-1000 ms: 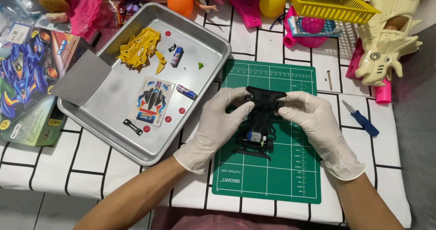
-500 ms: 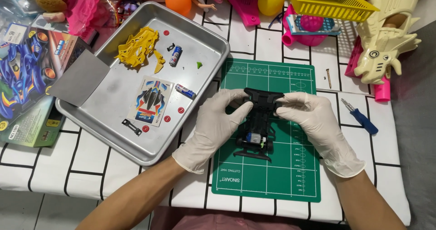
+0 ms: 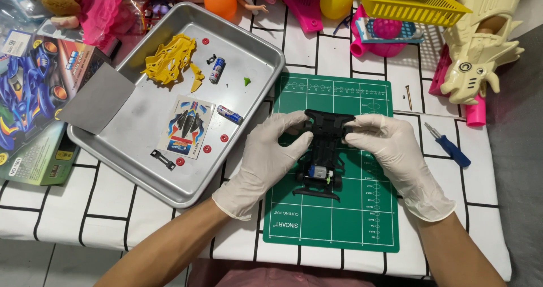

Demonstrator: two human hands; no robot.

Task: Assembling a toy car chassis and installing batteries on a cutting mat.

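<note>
Both hands wear white gloves and hold a black toy car chassis over a green cutting mat. My left hand grips the chassis's left front corner. At the opposite front corner, my right hand pinches it. A small motor with a silver end shows in the chassis's near half. The fingertips hide the front wheels' spots.
A metal tray to the left holds a yellow plastic frame, two small batteries, a sticker sheet and small red parts. A blue screwdriver lies right of the mat. A toy box, balls and a yellow basket crowd the edges.
</note>
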